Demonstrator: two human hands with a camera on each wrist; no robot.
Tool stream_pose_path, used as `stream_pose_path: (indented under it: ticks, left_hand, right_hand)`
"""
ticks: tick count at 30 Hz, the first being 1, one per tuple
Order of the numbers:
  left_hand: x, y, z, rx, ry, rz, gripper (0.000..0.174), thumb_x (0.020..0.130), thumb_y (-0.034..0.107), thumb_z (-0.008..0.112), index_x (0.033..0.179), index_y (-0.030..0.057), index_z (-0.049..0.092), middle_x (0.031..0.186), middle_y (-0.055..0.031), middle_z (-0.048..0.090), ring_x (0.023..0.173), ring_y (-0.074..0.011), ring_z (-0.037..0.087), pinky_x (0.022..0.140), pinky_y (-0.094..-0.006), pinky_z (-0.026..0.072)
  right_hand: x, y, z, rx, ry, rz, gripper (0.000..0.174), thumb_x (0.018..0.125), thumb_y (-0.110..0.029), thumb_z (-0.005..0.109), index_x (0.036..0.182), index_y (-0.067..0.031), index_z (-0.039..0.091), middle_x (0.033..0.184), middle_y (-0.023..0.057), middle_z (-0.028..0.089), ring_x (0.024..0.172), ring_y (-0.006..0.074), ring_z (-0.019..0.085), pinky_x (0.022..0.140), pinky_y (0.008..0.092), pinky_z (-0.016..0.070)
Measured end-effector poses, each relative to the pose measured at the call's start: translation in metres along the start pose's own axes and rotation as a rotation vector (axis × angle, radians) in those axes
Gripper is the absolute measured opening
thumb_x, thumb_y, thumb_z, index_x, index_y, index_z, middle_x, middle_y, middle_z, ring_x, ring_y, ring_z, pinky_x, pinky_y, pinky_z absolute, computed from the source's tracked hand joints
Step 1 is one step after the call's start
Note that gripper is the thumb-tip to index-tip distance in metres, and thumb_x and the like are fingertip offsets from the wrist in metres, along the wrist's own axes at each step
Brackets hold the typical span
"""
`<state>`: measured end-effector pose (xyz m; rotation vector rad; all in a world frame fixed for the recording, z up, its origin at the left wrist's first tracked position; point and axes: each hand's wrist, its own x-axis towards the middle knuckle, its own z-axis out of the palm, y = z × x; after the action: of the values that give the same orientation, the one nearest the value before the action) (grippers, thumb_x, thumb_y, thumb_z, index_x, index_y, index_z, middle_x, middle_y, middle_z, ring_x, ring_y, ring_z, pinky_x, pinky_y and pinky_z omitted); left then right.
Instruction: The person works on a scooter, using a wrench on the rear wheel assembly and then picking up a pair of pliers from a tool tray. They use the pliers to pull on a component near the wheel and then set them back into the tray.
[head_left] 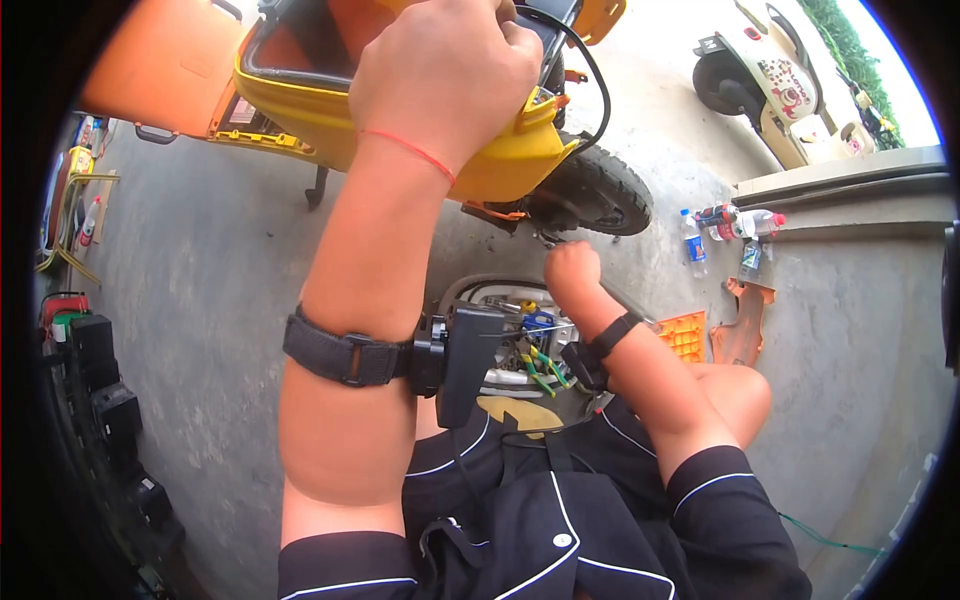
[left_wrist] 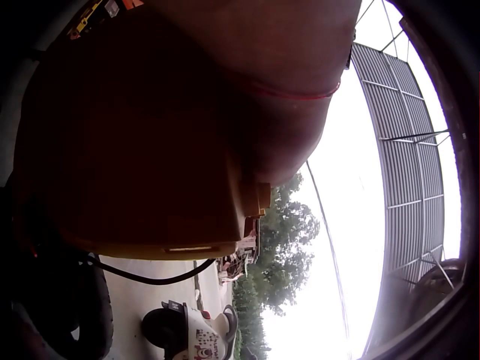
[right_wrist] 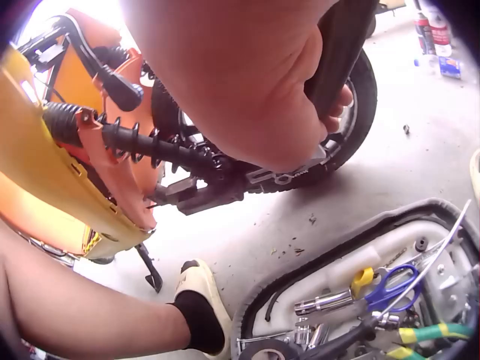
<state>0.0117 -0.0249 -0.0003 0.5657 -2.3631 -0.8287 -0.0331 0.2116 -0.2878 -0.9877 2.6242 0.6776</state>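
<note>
In the head view my left hand (head_left: 450, 75) is over the yellow body panel (head_left: 520, 165) of a scooter; its fingertips are out of sight, and whether it grips the panel cannot be told. The left wrist view shows the hand's underside (left_wrist: 289, 97) against the dark, shaded bodywork (left_wrist: 135, 150). Low beside the rear wheel (head_left: 600, 190), my right hand (head_left: 573, 272) has its fingers curled round a small metal tool (head_left: 545, 238). The right wrist view has this hand (right_wrist: 247, 90) in front of the wheel (right_wrist: 364, 97), its grip partly hidden.
An upturned seat shell (right_wrist: 281, 277) between the legs holds blue-handled scissors (right_wrist: 394, 289), green-yellow pliers (right_wrist: 435, 332) and sockets. Bottles (head_left: 695, 245) and orange plastic parts (head_left: 682, 335) lie to the right. Another scooter (head_left: 785, 95) stands behind; black boxes (head_left: 118, 408) line the left.
</note>
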Motion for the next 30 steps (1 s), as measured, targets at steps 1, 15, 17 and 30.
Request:
stream_pose_path:
  ticks: [1,15,17,30]
  left_hand:
    - [-0.001,0.0,0.0,0.0,0.01,-0.003,0.029,0.085,0.027,0.058,0.095,0.0039,0.072,0.088,-0.0187,0.073,0.087,-0.0372,0.07,0.081,-0.0443,0.0557]
    - [-0.003,-0.007,0.006,0.038,0.01,0.019,0.032,0.084,0.031,0.062,0.106,0.0111,0.073,0.093,-0.0102,0.075,0.089,-0.0295,0.072,0.082,-0.0382,0.0554]
    - [-0.002,-0.007,0.007,0.036,0.009,0.015,0.032,0.084,0.031,0.062,0.106,0.0109,0.073,0.093,-0.0101,0.075,0.088,-0.0294,0.072,0.082,-0.038,0.0554]
    - [-0.002,-0.015,0.011,0.062,0.02,0.032,0.03,0.086,0.029,0.06,0.106,0.0104,0.073,0.091,-0.0101,0.075,0.084,-0.0282,0.072,0.078,-0.0363,0.0548]
  right_hand:
    - [0.005,-0.007,-0.001,-0.043,-0.088,0.022,0.021,0.088,-0.018,0.06,0.098,-0.0087,0.076,0.103,0.0096,0.074,0.095,0.0265,0.069,0.07,0.0349,0.0586]
    - [-0.059,0.04,0.04,0.404,-0.219,-0.167,0.031,0.082,-0.011,0.058,0.108,-0.0084,0.073,0.095,0.0171,0.073,0.09,0.036,0.071,0.079,0.0487,0.0552]
    - [-0.065,0.041,0.059,0.615,-0.24,-0.266,0.034,0.08,-0.007,0.057,0.109,-0.0103,0.072,0.092,0.0205,0.072,0.091,0.0389,0.069,0.082,0.0493,0.0534]
    - [-0.042,-0.01,0.12,0.979,0.08,-0.24,0.031,0.082,-0.012,0.067,0.113,-0.0066,0.071,0.105,0.0197,0.066,0.105,0.0391,0.062,0.094,0.0449,0.0494]
